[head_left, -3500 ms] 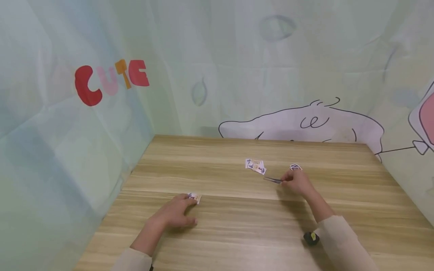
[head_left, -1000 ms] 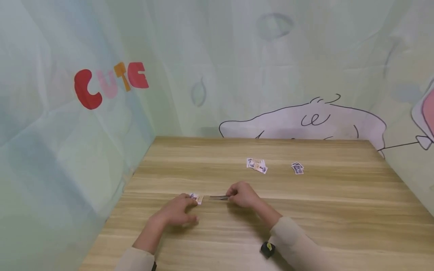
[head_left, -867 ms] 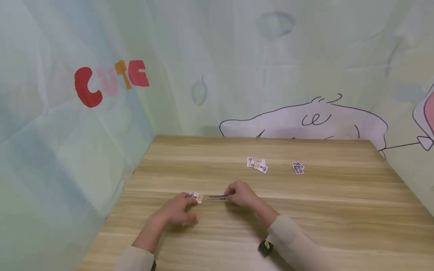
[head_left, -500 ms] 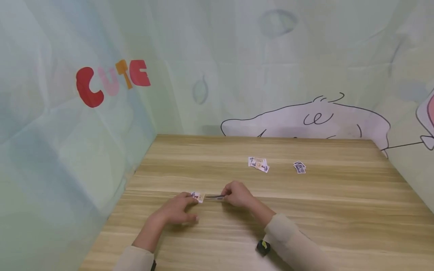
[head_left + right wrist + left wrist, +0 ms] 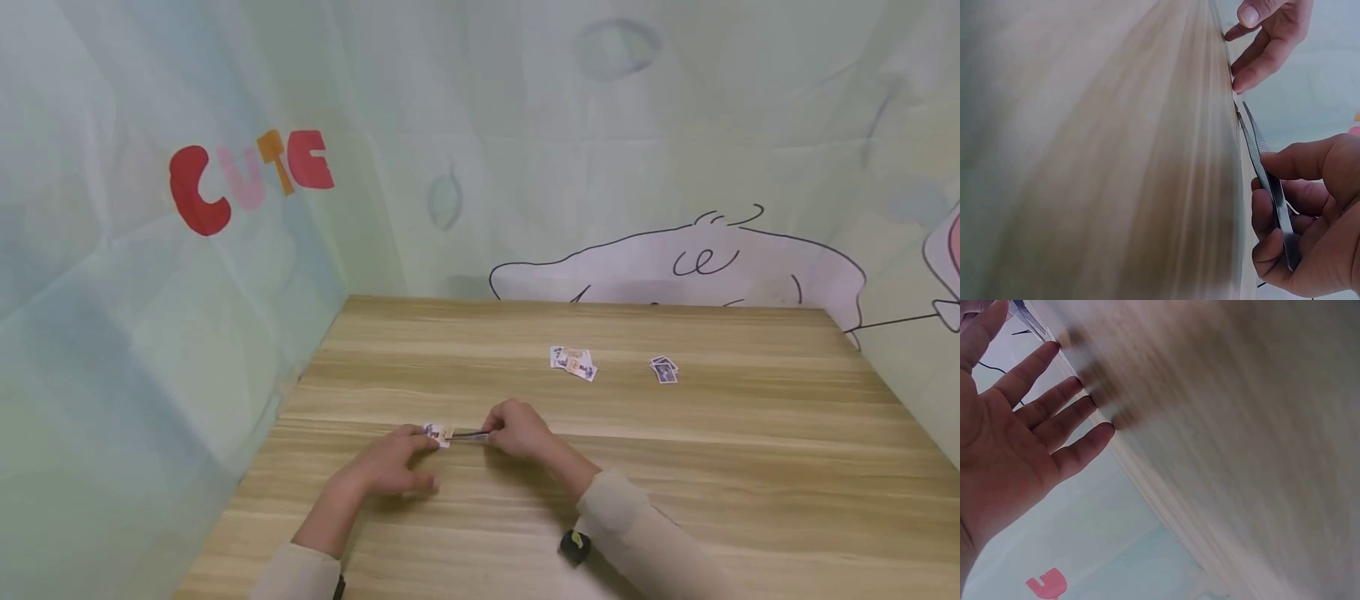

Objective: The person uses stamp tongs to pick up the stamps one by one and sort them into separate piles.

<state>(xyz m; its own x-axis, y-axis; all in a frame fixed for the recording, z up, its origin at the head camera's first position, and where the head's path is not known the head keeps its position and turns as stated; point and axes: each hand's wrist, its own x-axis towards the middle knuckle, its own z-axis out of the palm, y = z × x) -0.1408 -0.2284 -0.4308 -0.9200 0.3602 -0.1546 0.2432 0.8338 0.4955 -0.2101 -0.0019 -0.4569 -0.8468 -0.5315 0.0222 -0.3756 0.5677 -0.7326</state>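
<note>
My left hand [image 5: 386, 462] lies on the table with its fingers spread, fingertips against a small printed card [image 5: 441, 433] or short stack of them. In the left wrist view, the straight fingers of that left hand [image 5: 1013, 434] touch the wooden surface. My right hand [image 5: 517, 429] grips metal tweezers [image 5: 470, 434], their tips at the right edge of the card. Seen from the right wrist, the tweezers [image 5: 1283, 219] sit between thumb and curled fingers of the right hand [image 5: 1316, 219], with the two tips apart. Whether a tip lies under the card is too small to tell.
Farther back on the wooden table [image 5: 675, 458] lie several overlapping light cards [image 5: 573, 364]. To their right is a small pile of dark-faced cards [image 5: 664, 371]. A printed cloth [image 5: 420, 125] hangs behind the table and along its left side.
From beside the dark card pile, my right hand has carried the tweezers left to the card under my left fingertips. Over the last second the tips closed the remaining gap. My left hand stayed put.
</note>
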